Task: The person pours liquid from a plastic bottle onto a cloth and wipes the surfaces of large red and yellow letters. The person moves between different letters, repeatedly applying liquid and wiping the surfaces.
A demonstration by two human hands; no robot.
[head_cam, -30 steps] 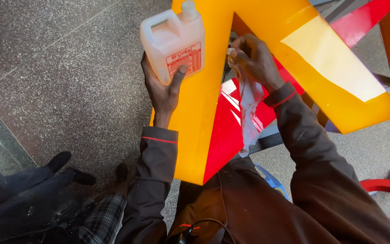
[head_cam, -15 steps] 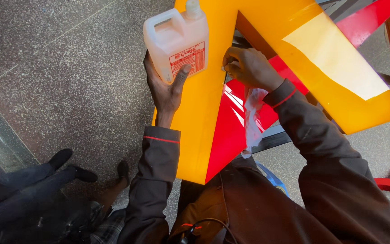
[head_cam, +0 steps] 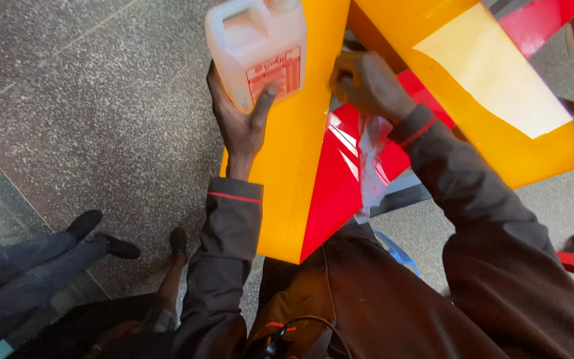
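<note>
1. We see the left hand point(head_cam: 244, 123) at the top middle of the frame, its grip closed around a white jug point(head_cam: 258, 48).
2. The right hand point(head_cam: 367, 85) is closed on a clear plastic sheet point(head_cam: 371, 166) hanging over the red panel point(head_cam: 337, 193).
3. The jug sits against the yellow panel point(head_cam: 293, 166).
4. Another person's black shoes point(head_cam: 101, 236) stand at lower left on the grey floor point(head_cam: 88, 106).

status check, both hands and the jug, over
Left hand grips white jug from below, held upright. Right hand clutches thin plastic wrap against yellow panel. Nothing between the hands.
</note>
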